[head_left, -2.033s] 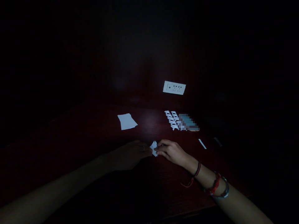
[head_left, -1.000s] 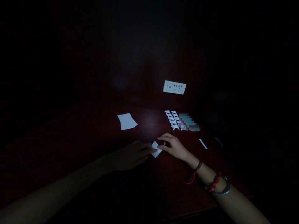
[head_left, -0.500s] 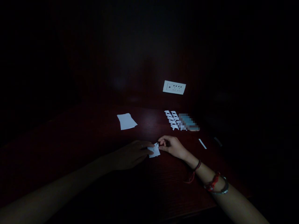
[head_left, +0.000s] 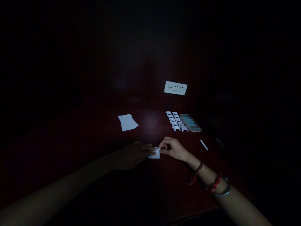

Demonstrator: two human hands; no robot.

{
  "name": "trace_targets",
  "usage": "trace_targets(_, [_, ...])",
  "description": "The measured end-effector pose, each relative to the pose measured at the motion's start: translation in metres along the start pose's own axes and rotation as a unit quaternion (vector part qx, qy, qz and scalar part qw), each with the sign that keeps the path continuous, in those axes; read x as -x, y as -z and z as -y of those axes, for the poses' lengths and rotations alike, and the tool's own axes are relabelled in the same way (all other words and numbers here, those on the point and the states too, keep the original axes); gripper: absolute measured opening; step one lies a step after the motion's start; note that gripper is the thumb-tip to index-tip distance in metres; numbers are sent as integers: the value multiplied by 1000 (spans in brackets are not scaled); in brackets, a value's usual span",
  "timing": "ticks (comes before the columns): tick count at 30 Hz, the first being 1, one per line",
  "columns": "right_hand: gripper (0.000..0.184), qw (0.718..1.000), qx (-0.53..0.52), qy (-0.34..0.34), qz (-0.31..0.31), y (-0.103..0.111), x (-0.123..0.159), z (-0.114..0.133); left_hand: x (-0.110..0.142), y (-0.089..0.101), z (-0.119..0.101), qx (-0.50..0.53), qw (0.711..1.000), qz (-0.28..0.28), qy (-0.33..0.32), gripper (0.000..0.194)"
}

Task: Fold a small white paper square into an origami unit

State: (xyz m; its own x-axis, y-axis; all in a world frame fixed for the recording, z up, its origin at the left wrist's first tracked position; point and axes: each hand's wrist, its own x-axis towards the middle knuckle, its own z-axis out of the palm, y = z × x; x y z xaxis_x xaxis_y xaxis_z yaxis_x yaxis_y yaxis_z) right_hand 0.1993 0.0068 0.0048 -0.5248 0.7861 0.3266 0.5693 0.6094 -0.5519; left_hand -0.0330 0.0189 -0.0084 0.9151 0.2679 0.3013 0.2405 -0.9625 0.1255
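A small folded piece of white paper (head_left: 155,155) lies on the dark red table between my two hands. My left hand (head_left: 131,154), dim and wearing a ring, reaches in from the left and holds the paper with its fingertips on top. From the right, my right hand (head_left: 173,148) pinches the paper's upper right edge between thumb and bent fingers. Cords and bracelets circle my right wrist and forearm. The exact folds are hard to make out under the fingers.
A stack of white paper sheets (head_left: 128,122) lies beyond my left hand. Rows of small folded paper pieces (head_left: 174,122) sit at the back right, beside a blurred-out phone (head_left: 196,130). A white paper strip (head_left: 204,145) lies farther right. A socket plate (head_left: 175,88) is on the wall.
The paper has turned slightly and its upper part looks folded lower. My right fingertips have shifted a little left onto it; my left fingers have moved slightly down.
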Motion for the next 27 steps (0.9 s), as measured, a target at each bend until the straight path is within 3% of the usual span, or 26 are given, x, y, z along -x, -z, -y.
trace_targets(14, [14, 992, 56, 103, 54, 6, 6, 8, 0, 2, 4, 53, 998, -16, 12, 42])
trace_targets(19, [17, 988, 84, 115, 63, 8, 7, 8, 0, 2, 2, 47, 998, -26, 40, 41])
trace_targets(27, [19, 986, 99, 111, 74, 10, 8, 6, -2, 0, 5, 22, 1000, 0, 3, 46])
